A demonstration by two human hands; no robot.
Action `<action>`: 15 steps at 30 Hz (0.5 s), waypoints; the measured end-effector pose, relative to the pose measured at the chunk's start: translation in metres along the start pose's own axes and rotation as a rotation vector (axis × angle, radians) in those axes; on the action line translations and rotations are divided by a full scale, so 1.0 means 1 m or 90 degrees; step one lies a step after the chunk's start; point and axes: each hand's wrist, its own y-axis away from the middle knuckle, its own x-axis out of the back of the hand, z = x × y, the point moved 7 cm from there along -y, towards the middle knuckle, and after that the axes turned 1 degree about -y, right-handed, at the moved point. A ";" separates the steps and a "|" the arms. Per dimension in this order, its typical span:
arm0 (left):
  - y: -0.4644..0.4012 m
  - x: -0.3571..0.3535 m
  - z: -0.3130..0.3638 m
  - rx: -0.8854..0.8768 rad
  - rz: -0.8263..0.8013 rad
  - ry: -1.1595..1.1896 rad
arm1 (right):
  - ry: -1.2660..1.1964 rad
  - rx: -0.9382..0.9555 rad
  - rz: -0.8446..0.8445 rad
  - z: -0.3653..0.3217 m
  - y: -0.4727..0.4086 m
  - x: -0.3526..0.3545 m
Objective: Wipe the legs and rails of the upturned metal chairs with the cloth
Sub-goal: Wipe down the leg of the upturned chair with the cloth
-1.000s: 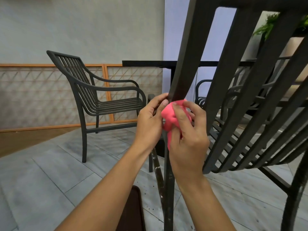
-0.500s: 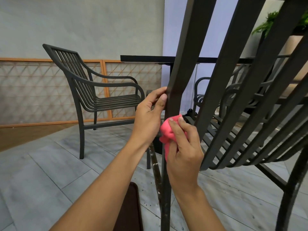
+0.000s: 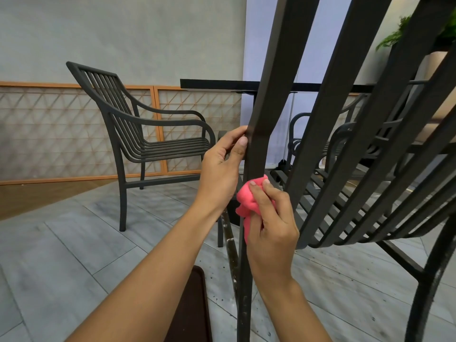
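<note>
While left hand [image 3: 219,166] grips rail [image 3: 259,134], right fingers [image 3: 267,193] pinch cloth [image 3: 248,198].

I see soft, even daylight across the whole scene, with no hard glare anywhere. The wall [image 3: 123,33] looks flat and pale, and a brighter bluish panel [image 3: 256,45] glows behind the dark chair slats [image 3: 345,95], which read almost as silhouettes. Shadows on the floor tiles [image 3: 74,243] are faint and diffuse. Straight lines bow toward the edges from the wide lens. The plant [image 3: 394,38] at upper right is soft and slightly smeared.
</note>
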 end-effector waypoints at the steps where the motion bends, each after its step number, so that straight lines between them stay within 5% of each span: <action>1: 0.001 0.001 0.000 0.004 0.005 -0.003 | -0.005 0.000 -0.009 0.000 0.001 0.000; 11: 0.023 0.022 -0.019 0.070 0.134 -0.018 | 0.021 0.029 -0.008 -0.014 -0.008 0.016; 15: 0.027 0.021 -0.026 0.116 0.100 0.004 | 0.050 0.066 -0.048 -0.028 -0.026 0.009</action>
